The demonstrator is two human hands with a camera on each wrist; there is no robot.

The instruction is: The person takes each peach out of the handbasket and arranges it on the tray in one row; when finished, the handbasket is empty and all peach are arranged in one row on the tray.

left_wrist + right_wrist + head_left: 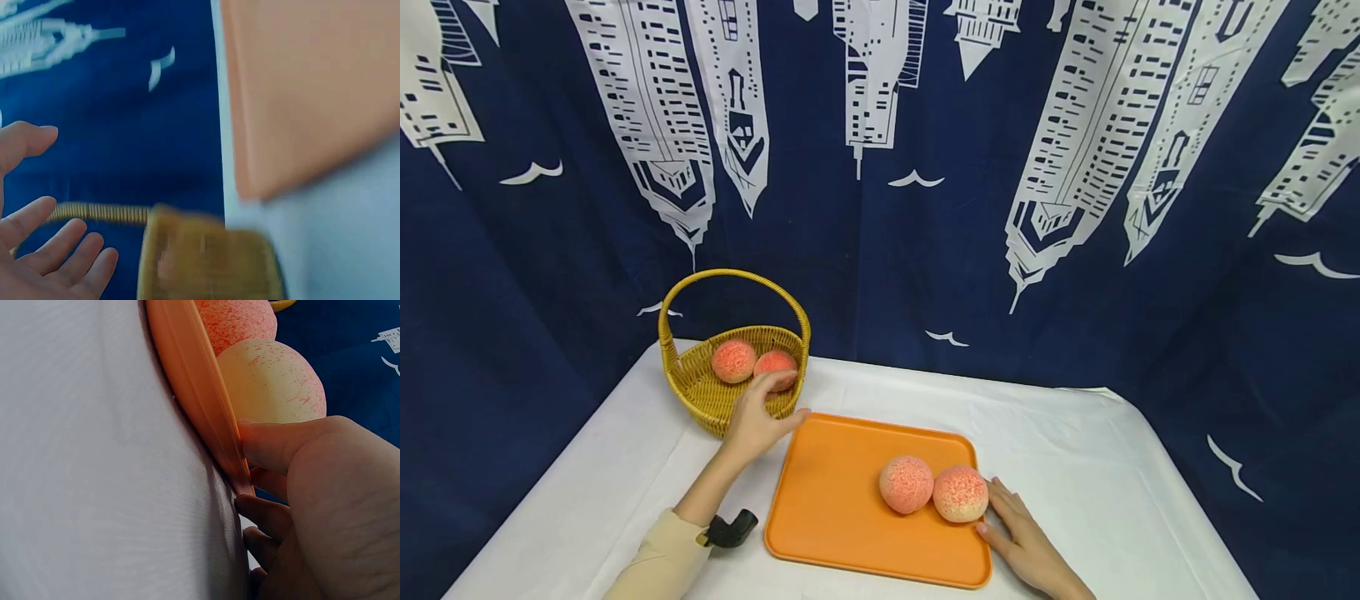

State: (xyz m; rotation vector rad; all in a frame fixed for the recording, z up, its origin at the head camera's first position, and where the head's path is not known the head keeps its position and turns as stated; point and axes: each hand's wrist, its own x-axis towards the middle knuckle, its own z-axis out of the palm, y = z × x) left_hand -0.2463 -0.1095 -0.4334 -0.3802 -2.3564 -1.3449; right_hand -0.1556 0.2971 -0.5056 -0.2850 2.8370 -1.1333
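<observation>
My left hand (pixel 758 421) is over the front right side of a yellow wicker basket (pixel 700 400), fingers spread and holding nothing. Two pink peaches lie inside: one peach (pixel 733 361) towards the left, another peach (pixel 775 367) partly behind my fingers. In the left wrist view this hand (pixel 56 262) shows an uncurled palm beside the blurred basket (pixel 209 262). On the orange tray (pixel 842 517) a pink peach (pixel 906 484) sits beside a paler, speckled peach (pixel 961 494). At the tray's right rim, my right hand (pixel 1026 537) has its thumb and fingertips close against the rim and paler peach.
A white cloth (pixel 1075 450) covers the table under tray and basket. Behind it hangs a dark blue curtain (pixel 880 275) printed with white buildings and birds. The basket's tall arched handle (pixel 733 272) rises above its opening. A black strap device (pixel 730 529) is on the left wrist.
</observation>
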